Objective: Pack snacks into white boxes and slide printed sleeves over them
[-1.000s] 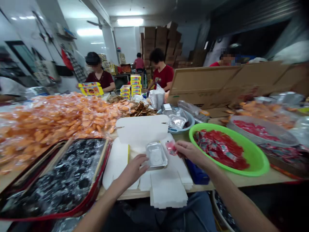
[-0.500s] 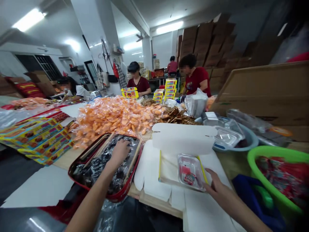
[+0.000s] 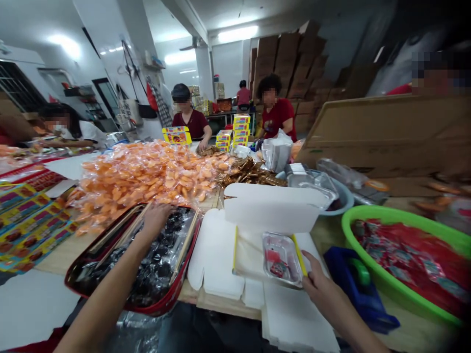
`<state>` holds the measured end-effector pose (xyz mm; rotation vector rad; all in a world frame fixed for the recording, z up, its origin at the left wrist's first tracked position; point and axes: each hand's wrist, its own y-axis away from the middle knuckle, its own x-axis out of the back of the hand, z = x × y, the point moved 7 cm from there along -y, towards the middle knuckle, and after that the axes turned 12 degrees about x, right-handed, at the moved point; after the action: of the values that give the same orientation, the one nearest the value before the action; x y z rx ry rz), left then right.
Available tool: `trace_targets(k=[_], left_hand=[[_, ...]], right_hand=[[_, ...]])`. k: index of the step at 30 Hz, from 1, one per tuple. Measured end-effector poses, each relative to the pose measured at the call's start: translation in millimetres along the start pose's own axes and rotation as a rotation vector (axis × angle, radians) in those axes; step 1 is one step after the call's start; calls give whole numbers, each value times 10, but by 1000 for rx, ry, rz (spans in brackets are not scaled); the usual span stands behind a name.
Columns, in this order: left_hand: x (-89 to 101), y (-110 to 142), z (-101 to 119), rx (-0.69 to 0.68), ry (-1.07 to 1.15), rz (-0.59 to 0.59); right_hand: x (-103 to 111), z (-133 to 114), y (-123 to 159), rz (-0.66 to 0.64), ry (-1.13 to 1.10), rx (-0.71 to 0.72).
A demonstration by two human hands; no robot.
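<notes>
Reaching over the red case (image 3: 158, 309) at left, the left hand (image 3: 157, 220) is at the black wrapped pieces (image 3: 156, 269); I cannot tell whether its fingers grip any. Orange packets (image 3: 154, 169) lie heaped just beyond. Rightward, a foil tray (image 3: 289, 274) holding red packets (image 3: 277, 267) sits inside an open white box (image 3: 248, 250). The right hand (image 3: 312, 277), fingers partly curled, touches the tray's near right corner; any pinch is unclear. Farther right stands a green basin (image 3: 349, 230).

The left hand (image 3: 158, 219) stretches forward palm down; the right hand (image 3: 315, 275) angles inward, partly curled.
</notes>
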<state>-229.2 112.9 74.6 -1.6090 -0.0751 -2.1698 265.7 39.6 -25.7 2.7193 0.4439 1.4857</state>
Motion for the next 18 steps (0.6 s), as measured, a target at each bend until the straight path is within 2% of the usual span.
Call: trace_targets(k=[3,4,6,7,11,13,15,16,18], left_hand=[[231,88,41,37,4,120],[301,149,125,44,40,161],[353,327,450,6,176,173],[320,441,686,-38,263,127],[-76,1044,1831,-275,466,-284],[-217,1317,2265,-403,514,-440],[-274,1423,2450,-467,512,-546],[-284,1391,2438,-457,497,-593],[-306,1182,2250,-371,432,-718]], right_hand=[[-22,42,9,13,-31,-10],[-30,55,5,17,-38,-8],[-38,68,-6,28,-49,3],[-39,64,-11,35,-60,16],[-22,44,-9,74,-81,23],[-11,48,1,89,-83,19],[10,67,9,117,-97,32],[24,87,11,136,-108,43],[39,151,7,167,-129,60]])
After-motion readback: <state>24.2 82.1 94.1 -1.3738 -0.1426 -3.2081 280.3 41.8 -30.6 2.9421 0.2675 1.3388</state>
